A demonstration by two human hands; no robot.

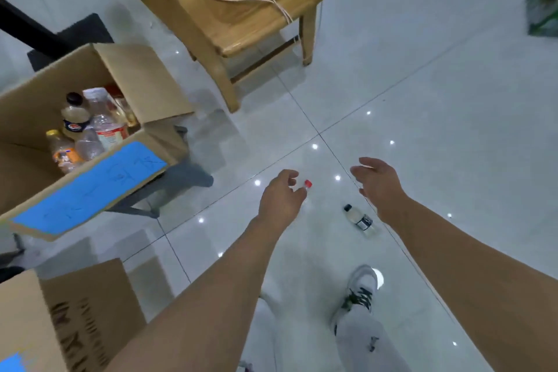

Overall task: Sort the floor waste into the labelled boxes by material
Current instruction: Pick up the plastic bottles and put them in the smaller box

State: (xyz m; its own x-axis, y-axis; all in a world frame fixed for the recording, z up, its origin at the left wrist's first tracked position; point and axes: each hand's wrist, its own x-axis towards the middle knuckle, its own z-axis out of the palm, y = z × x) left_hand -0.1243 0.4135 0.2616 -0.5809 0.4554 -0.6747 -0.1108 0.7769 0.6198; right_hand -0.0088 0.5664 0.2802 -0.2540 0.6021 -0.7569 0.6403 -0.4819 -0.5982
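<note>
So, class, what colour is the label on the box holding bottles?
The label is blue; head view shows it.

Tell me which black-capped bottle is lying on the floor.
The small bottle on the floor near the right hand; the other bottle sits inside the cardboard box.

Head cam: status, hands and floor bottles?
Left hand apparently pinching red-capped bottle. Right hand open, empty. Black-capped bottle on floor near it. Nothing blocking; blue-labelled box at left.
</note>
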